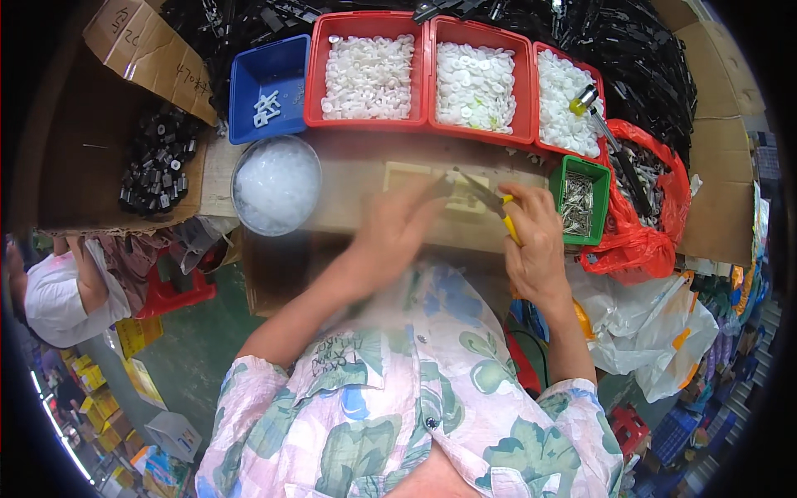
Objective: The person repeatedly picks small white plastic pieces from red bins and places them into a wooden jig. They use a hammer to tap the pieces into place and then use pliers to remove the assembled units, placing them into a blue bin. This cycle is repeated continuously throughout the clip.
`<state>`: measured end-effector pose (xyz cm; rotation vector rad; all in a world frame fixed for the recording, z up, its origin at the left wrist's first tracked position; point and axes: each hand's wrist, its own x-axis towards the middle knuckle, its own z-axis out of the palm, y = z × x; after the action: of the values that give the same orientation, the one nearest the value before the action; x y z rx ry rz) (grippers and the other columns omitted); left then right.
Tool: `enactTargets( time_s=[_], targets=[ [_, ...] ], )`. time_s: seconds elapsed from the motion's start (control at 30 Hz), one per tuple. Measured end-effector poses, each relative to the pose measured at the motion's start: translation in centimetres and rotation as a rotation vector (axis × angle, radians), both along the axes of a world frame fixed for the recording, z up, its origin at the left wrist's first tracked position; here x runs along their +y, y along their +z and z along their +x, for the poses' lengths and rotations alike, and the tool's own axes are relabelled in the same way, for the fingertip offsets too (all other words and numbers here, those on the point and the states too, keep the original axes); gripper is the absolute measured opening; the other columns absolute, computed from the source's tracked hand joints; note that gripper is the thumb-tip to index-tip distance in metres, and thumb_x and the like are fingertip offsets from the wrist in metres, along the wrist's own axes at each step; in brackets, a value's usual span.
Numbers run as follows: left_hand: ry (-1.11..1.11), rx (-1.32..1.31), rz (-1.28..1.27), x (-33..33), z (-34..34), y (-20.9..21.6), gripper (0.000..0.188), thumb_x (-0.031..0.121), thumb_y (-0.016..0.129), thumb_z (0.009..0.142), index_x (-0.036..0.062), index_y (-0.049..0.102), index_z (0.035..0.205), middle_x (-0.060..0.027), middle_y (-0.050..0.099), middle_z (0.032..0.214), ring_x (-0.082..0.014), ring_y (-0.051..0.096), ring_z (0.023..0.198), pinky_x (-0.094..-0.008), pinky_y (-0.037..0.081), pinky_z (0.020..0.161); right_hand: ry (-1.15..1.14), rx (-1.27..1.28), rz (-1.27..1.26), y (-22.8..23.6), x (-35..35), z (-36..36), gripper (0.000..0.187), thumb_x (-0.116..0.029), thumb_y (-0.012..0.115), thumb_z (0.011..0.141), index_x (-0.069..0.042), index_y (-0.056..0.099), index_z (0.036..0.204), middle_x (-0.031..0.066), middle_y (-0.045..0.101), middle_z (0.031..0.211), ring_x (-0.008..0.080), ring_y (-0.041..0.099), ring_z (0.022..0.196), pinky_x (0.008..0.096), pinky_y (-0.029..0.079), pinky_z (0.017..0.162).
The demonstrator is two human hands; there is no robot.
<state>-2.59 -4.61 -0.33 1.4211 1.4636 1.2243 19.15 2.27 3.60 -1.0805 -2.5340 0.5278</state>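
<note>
My right hand (535, 241) is closed around the yellow handles of a pair of pliers (481, 192), whose dark narrow jaws point left over the bench. Nearby on the left, my left hand (398, 220) is smeared by motion; a dark blurred shape shows at its fingertips, too unclear to name. Beneath the jaws and the left fingertips lies a pale, flat, block-like piece (471, 202) on the wooden bench (349, 166). A tiny light bit shows by the jaw tips, its kind unclear.
Red bins (369, 123) of small white plastic parts line the back, beside a blue bin (241, 108). A round bowl (276, 184) stands left. On the right are a green bin (603, 178) of metal pins and a red bag (639, 257). A screwdriver-like tool (627, 166) leans there.
</note>
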Motion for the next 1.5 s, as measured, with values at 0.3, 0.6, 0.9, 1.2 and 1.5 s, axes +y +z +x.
enactTargets(
  time_s=[0.3, 0.6, 0.9, 1.2, 1.5],
  targets=[
    [-0.029, 0.112, 0.156, 0.2, -0.1, -0.3, 0.03, 0.02, 0.062, 0.1, -0.0056, 0.061, 0.116, -0.0174, 0.068, 0.09, -0.0296, 0.066, 0.077, -0.0354, 0.05, 0.07, 0.023, 0.078, -0.224, -0.1, -1.0, -0.7, 0.014, 0.007, 0.059, 0.079, 0.005, 0.057, 0.092, 0.019, 0.056, 0.101, 0.0412, 0.059, 0.09, 0.046, 0.047, 0.076],
    [-0.402, -0.558, -0.555, 0.4, -1.0, 0.2, 0.029, 0.028, 0.054, 0.106, 0.0011, 0.065, 0.106, 0.0046, 0.052, 0.07, -0.002, 0.043, 0.056, -0.0208, 0.033, 0.052, 0.047, 0.109, -0.302, -1.3, -1.9, 1.3, 0.009, 0.004, 0.061, 0.083, 0.005, 0.055, 0.09, 0.0207, 0.055, 0.092, 0.0435, 0.058, 0.083, 0.0472, 0.047, 0.071],
    [-0.123, 0.16, 0.096, 0.2, 1.3, 0.1, 0.028, 0.025, 0.056, 0.102, -0.0023, 0.058, 0.104, -0.0146, 0.056, 0.071, -0.0239, 0.056, 0.062, -0.0381, 0.045, 0.06, 0.056, 0.136, -0.299, -0.7, -1.5, 1.6, 0.01, 0.005, 0.061, 0.081, 0.004, 0.054, 0.088, 0.0205, 0.054, 0.091, 0.0436, 0.057, 0.08, 0.0475, 0.046, 0.069],
    [-0.38, -0.378, -0.45, -0.1, 0.0, 0.3, 0.034, 0.032, 0.052, 0.105, 0.0005, 0.057, 0.094, -0.0045, 0.052, 0.066, -0.0153, 0.05, 0.053, -0.0296, 0.04, 0.05, 0.098, 0.05, -0.22, -1.3, -2.2, 1.8, 0.011, 0.006, 0.06, 0.08, 0.004, 0.054, 0.089, 0.0212, 0.054, 0.089, 0.0448, 0.057, 0.077, 0.0498, 0.047, 0.068],
    [-0.606, -1.269, -0.797, -0.5, -0.7, -0.9, 0.036, 0.036, 0.053, 0.105, 0.0014, 0.058, 0.096, -0.0033, 0.049, 0.066, -0.009, 0.044, 0.049, -0.0241, 0.037, 0.042, 0.134, 0.052, -0.264, -0.7, -2.7, 2.4, 0.013, 0.004, 0.061, 0.079, 0.004, 0.056, 0.091, 0.0196, 0.057, 0.092, 0.0418, 0.059, 0.079, 0.0476, 0.047, 0.069]
  ],
)
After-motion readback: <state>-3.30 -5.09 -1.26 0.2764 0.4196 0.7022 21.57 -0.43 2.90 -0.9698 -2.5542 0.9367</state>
